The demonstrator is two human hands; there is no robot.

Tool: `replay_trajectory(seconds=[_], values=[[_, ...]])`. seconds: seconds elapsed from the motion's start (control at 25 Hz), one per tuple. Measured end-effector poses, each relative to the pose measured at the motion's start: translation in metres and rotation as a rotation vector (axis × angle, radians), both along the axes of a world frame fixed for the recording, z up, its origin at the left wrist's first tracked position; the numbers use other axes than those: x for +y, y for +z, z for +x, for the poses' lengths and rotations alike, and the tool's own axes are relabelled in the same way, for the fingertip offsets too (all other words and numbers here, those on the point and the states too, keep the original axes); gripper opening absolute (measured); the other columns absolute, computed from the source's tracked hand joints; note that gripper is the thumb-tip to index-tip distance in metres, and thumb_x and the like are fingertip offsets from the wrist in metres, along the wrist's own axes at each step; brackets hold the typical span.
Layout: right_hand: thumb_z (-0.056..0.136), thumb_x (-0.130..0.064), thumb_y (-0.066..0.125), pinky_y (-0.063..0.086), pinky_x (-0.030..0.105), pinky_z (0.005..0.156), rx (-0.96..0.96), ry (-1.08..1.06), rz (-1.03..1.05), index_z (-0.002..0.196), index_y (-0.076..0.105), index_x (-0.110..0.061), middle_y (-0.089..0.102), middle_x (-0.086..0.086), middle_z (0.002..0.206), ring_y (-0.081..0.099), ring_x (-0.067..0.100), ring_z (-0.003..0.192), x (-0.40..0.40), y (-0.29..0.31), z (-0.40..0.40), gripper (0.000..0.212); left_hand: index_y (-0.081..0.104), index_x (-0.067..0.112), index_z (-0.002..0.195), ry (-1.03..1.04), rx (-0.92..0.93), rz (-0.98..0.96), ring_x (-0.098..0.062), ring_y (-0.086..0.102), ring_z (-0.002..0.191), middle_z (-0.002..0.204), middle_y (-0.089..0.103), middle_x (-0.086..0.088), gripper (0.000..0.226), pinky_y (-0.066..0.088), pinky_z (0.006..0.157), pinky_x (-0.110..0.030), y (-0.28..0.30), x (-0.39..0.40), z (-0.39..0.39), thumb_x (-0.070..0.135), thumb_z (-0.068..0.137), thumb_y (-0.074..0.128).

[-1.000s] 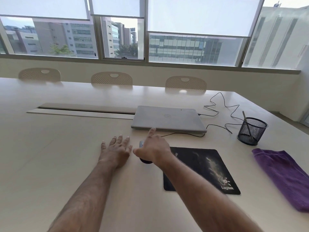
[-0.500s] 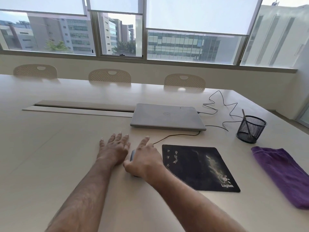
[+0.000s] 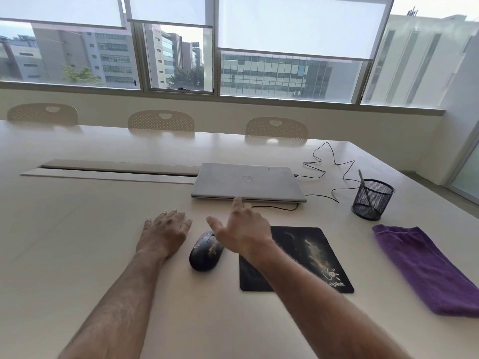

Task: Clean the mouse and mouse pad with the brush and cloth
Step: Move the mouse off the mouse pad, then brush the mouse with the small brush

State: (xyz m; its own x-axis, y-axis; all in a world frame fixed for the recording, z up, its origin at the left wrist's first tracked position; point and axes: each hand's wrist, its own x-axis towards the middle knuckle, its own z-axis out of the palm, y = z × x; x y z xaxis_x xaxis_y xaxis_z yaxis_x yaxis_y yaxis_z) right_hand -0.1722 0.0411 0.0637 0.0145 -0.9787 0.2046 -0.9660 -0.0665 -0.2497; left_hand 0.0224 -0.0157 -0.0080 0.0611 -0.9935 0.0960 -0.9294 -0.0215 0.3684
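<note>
Right hand [image 3: 242, 235] open, empty above mouse [image 3: 205, 253]; left hand [image 3: 166, 233] flat on counter [image 3: 77, 255]; risk: snagging mouse cord, dragging mouse

A single head-worn view looks forward and down across the pale surface [image 3: 77, 255], close over both forearms, facing the far windows [image 3: 285, 73] and three chairs [image 3: 160, 121] beyond.

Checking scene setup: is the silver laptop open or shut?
Shut. The silver laptop lies flat on the pale table, lid down, logo facing up, no screen or keyboard showing.
</note>
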Motion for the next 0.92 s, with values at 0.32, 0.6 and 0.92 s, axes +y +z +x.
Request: replay_trajectory(seconds=[0.32,0.6,0.92], values=[[0.094,-0.067,0.035,0.019,0.044,0.122,0.031,0.068,-0.121,0.155,0.017,-0.008,0.025,0.015,0.161,0.02,0.031,0.149,-0.034,0.002,-0.099,0.087,0.043,0.019,0.148,-0.075,0.036,-0.19,-0.024,0.034,0.146,0.156,0.043,-0.005,0.055,0.024,0.119,-0.048,0.033,-0.012,-0.034,0.047,0.102,0.042],[0.09,-0.074,0.027,-0.006,0.047,0.123,0.098,-0.114,-0.114,0.157,-0.004,-0.01,-0.005,0.01,0.167,-0.011,0.023,0.153,-0.042,-0.003,-0.192,0.097,0.023,0.023,0.158,-0.262,-0.016,-0.217,-0.02,0.011,0.154,0.166,0.02,-0.001,0.067,0.006,0.124,-0.045,0.067,-0.018,-0.141,0.056,0.101,0.037],[0.091,-0.072,0.028,-0.005,0.049,0.122,0.087,-0.253,-0.163,0.157,-0.004,-0.009,-0.002,0.012,0.166,-0.009,0.025,0.153,-0.034,0.003,-0.286,0.096,0.015,0.024,0.16,-0.388,-0.039,-0.115,-0.019,0.003,0.155,0.168,0.01,0.0,0.074,0.002,0.125,-0.045,0.054,-0.018,-0.248,0.063,0.099,0.032]])
